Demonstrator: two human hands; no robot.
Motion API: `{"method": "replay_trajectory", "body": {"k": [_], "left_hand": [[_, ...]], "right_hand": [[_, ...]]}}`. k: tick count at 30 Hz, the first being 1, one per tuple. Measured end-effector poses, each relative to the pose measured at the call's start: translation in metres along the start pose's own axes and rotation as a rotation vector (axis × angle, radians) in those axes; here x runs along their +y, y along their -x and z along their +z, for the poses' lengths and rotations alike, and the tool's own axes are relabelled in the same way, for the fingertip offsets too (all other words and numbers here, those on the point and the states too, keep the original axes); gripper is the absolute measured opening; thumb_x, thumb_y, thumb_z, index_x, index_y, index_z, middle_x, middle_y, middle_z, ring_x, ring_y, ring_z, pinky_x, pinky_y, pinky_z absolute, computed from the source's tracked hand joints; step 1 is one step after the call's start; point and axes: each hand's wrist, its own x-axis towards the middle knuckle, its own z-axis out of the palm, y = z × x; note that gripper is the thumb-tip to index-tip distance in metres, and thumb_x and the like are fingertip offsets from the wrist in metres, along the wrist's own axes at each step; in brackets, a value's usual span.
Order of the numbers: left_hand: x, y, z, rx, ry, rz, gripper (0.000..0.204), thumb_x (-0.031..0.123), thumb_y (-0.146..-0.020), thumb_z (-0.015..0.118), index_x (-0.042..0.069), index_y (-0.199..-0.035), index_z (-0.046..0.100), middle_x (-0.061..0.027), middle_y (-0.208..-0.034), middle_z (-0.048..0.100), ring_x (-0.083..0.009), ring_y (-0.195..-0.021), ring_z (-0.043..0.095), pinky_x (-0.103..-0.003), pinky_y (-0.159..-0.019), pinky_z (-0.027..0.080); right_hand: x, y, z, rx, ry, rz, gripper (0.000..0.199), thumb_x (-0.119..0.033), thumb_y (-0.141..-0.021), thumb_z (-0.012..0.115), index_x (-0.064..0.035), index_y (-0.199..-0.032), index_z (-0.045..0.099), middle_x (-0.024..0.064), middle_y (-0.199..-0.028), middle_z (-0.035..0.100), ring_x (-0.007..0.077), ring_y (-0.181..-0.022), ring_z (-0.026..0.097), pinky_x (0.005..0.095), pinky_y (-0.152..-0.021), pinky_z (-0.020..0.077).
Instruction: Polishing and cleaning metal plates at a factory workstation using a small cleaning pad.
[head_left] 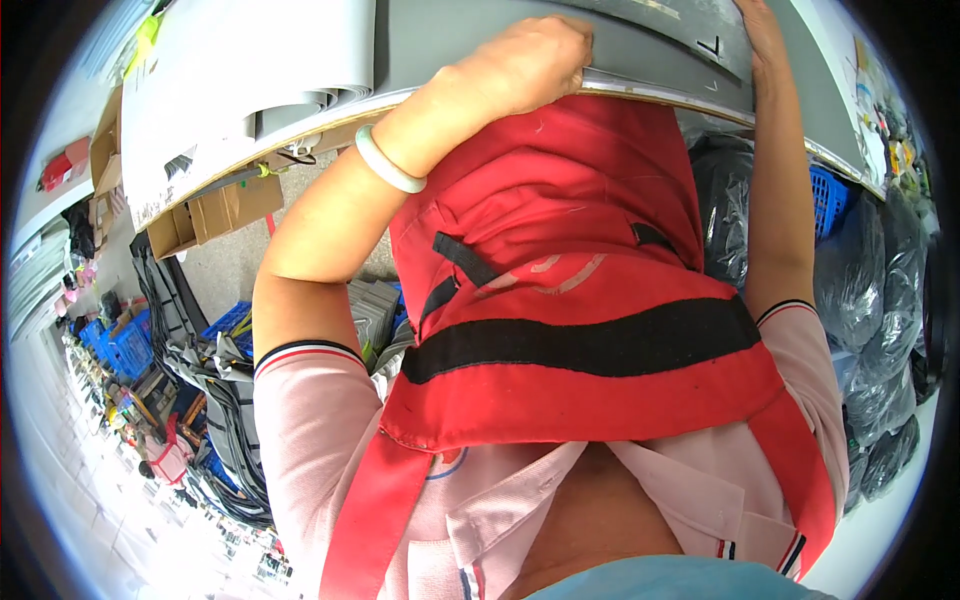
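My left hand (532, 64), with a pale bangle on its wrist, is closed over the front edge of a dark grey sheet (440, 50) on the table. Whatever its fingers hold, if anything, is hidden beneath them. A shiny grey curved template (672, 28) with a black mark rests on the sheet, to the right of this hand. At the template's right end is my right hand (765, 38), touching or very near its edge. The upper border of the picture cuts off its fingers.
A folded pale grey sheet (300, 50) lies at the table's left. Below stand an open cardboard box (225, 212) and blue crates (125, 342). Black plastic-wrapped bundles (850, 290) and a blue basket (826, 200) are beside my right arm. My red apron (560, 200) meets the table edge.
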Motion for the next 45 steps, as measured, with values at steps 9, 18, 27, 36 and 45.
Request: {"method": "replay_trajectory", "body": {"k": [9, 18, 27, 36, 45], "left_hand": [[0.004, 0.01, -0.042, -0.097, 0.194, -0.097, 0.014, 0.004, -0.079, 0.073, -0.004, -0.09, 0.07, -0.0233, -0.094, 0.067, -0.0407, -0.094, 0.066, -0.042, -0.082, 0.054], [-0.009, 0.018, -0.035, -0.079, 0.216, -0.185, 0.01, -0.002, -0.083, 0.068, -0.007, -0.091, 0.069, -0.0218, -0.098, 0.068, -0.0406, -0.092, 0.068, -0.041, -0.08, 0.055], [-0.014, 0.021, -0.027, -0.037, 0.206, -0.143, 0.005, -0.003, -0.083, 0.066, -0.006, -0.086, 0.069, -0.0206, -0.098, 0.068, -0.0398, -0.092, 0.068, -0.042, -0.08, 0.055], [0.025, -0.018, 0.014, 0.074, 0.003, 0.088, 0.017, 0.018, -0.086, 0.07, 0.003, -0.094, 0.072, -0.0132, -0.105, 0.066, -0.0346, -0.104, 0.065, -0.046, -0.089, 0.053], [0.023, -0.052, 0.04, 0.064, 0.221, -0.061, 0.009, 0.006, -0.083, 0.065, -0.001, -0.086, 0.069, -0.0198, -0.099, 0.066, -0.0425, -0.09, 0.065, -0.047, -0.081, 0.053]], "right_hand": [[-0.004, 0.006, 0.011, 0.112, 0.024, 0.039, 0.041, -0.03, -0.097, 0.068, -0.0036, -0.128, 0.061, 0.0034, -0.105, 0.069, 0.0123, -0.089, 0.064, 0.0257, -0.079, 0.052], [0.005, -0.004, 0.004, 0.0, -0.062, 0.008, 0.036, -0.027, -0.099, 0.066, -0.0051, -0.127, 0.062, 0.0031, -0.105, 0.069, 0.0111, -0.088, 0.065, 0.0258, -0.079, 0.0526], [0.007, -0.007, -0.003, -0.009, -0.009, -0.048, 0.039, -0.028, -0.099, 0.065, -0.0041, -0.13, 0.06, 0.0036, -0.108, 0.069, 0.0118, -0.091, 0.065, 0.026, -0.081, 0.0524], [0.005, -0.006, -0.002, 0.025, 0.02, -0.023, 0.036, -0.027, -0.099, 0.064, -0.0036, -0.127, 0.063, 0.004, -0.108, 0.07, 0.0127, -0.091, 0.065, 0.0274, -0.082, 0.052], [-0.001, 0.003, 0.011, 0.016, -0.113, 0.01, 0.027, -0.026, -0.099, 0.064, -0.0043, -0.116, 0.067, 0.0014, -0.096, 0.07, 0.01, -0.079, 0.064, 0.0245, -0.072, 0.0517]]}}
